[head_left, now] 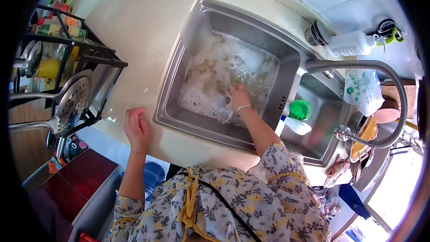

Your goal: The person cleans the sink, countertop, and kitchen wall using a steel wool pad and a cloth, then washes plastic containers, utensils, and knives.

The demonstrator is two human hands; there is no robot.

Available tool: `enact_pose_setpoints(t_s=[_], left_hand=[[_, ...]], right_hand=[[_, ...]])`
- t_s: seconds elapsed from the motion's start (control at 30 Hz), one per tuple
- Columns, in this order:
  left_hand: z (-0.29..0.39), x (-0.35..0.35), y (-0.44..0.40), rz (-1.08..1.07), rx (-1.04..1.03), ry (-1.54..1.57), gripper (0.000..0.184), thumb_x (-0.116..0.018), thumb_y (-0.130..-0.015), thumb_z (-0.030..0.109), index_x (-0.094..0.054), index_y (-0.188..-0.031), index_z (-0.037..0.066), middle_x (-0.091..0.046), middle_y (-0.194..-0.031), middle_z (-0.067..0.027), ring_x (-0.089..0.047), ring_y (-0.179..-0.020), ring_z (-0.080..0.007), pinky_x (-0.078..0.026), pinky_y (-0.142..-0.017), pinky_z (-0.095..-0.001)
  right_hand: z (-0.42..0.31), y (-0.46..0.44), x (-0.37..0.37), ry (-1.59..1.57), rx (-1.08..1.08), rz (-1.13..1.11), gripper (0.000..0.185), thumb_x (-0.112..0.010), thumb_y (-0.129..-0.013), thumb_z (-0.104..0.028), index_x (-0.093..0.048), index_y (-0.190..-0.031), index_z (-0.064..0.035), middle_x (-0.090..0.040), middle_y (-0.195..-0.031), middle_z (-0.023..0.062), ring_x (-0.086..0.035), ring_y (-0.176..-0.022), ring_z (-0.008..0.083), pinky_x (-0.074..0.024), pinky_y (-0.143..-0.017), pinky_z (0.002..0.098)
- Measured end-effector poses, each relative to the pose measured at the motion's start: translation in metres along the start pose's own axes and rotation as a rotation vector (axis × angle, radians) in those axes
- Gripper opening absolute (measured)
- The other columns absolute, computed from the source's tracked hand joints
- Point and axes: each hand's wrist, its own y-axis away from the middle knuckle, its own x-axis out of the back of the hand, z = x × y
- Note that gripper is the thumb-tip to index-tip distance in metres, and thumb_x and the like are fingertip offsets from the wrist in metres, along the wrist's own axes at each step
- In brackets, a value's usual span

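My right hand [239, 97] reaches into cloudy, foamy water [255, 62] in the large steel sink [228, 140]. Its fingers look spread at the surface, partly covered by suds, and I make out nothing held in them. A pale bracelet circles that wrist. Whitish streaks in the water beside it could be foam or splash; I cannot tell. On the counter [127, 40], left of the sink's near corner, rests my left hand [137, 129], its fingers curled in with nothing showing in them.
A small second sink [324, 127] adjoins on the right, with a green item [300, 110] and white bottle [297, 126] on the divider. A curved faucet [401, 94] arches over it. Left stands a black rack [89, 58] with bottles and a slotted skimmer [74, 101].
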Motion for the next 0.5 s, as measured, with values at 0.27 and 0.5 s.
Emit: enact_pose_setpoints(t_s=[0.27, 0.5], left_hand=[[0.076, -0.007, -0.031, -0.23, 0.065, 0.418, 0.015, -0.052, -0.086, 0.003, -0.055, -0.1, 0.004, -0.056, -0.089, -0.0128, -0.057, -0.084, -0.0255, -0.048, -0.067, -0.0323], [0.132, -0.102, -0.056, -0.484, 0.683, 1.107, 0.04, -0.065, -0.081, 0.007, -0.05, -0.118, 0.006, -0.056, -0.089, -0.0061, -0.057, -0.072, -0.0142, -0.05, -0.066, -0.0265]], right_hand=[[-0.03, 0.021, 0.118, -1.537, -0.409, 0.117, 0.019, -0.058, -0.083, -0.009, -0.062, -0.1, -0.0022, -0.062, -0.086, 0.0042, -0.055, -0.083, 0.0134, -0.045, -0.077, 0.0273], [-0.085, 0.053, 0.161, -1.755, -0.238, -0.273, 0.053, -0.034, -0.095, -0.051, -0.06, -0.114, -0.0088, -0.063, -0.09, 0.0068, -0.057, -0.088, 0.0168, -0.0461, -0.073, 0.0274]])
